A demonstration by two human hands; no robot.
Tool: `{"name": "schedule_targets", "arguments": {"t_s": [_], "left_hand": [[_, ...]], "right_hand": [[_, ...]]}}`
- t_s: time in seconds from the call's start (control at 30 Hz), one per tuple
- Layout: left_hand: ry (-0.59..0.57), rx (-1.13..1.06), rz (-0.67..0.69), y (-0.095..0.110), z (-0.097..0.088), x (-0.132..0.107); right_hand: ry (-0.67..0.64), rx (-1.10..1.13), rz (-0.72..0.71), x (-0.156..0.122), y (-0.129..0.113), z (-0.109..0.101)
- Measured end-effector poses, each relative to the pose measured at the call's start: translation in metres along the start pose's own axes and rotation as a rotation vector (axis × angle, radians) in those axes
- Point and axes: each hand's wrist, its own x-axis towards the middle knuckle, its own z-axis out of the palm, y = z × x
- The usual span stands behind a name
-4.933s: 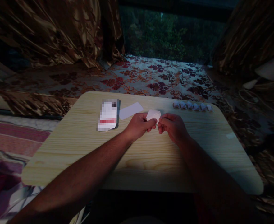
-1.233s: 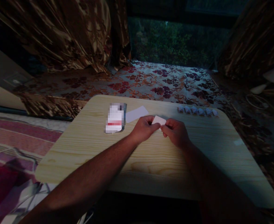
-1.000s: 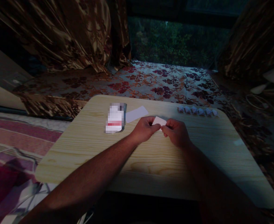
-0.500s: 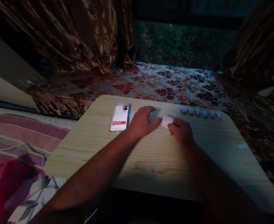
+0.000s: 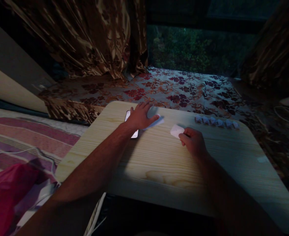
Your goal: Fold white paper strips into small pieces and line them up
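Note:
My right hand (image 5: 193,142) pinches a small folded white paper (image 5: 176,131) low over the wooden table (image 5: 174,167). My left hand (image 5: 141,116) is stretched forward with fingers spread flat, resting over a phone (image 5: 134,133) and on a loose white paper slip (image 5: 155,122) near the table's far edge. Most of the phone is hidden under that hand. A row of several small folded paper pieces (image 5: 217,121) lies at the far right of the table, apart from both hands.
A floral bedspread (image 5: 174,88) lies beyond the table, with brown curtains (image 5: 85,36) and a dark window behind. A striped blanket (image 5: 24,137) and pink cloth (image 5: 9,186) lie at the left. A small paper scrap (image 5: 261,159) sits near the table's right edge.
My left hand let go of the folded paper and reached forward-left onto the phone and slip. My right hand alone keeps the folded paper. The camera view shifted left.

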Motion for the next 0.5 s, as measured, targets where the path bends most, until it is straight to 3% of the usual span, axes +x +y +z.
{"name": "schedule_targets", "arguments": {"t_s": [0.5], "left_hand": [[0.012,-0.053,0.026,-0.02,0.003,-0.003]], "right_hand": [[-0.007,0.009,0.004,0.001,0.005,0.001]]}}
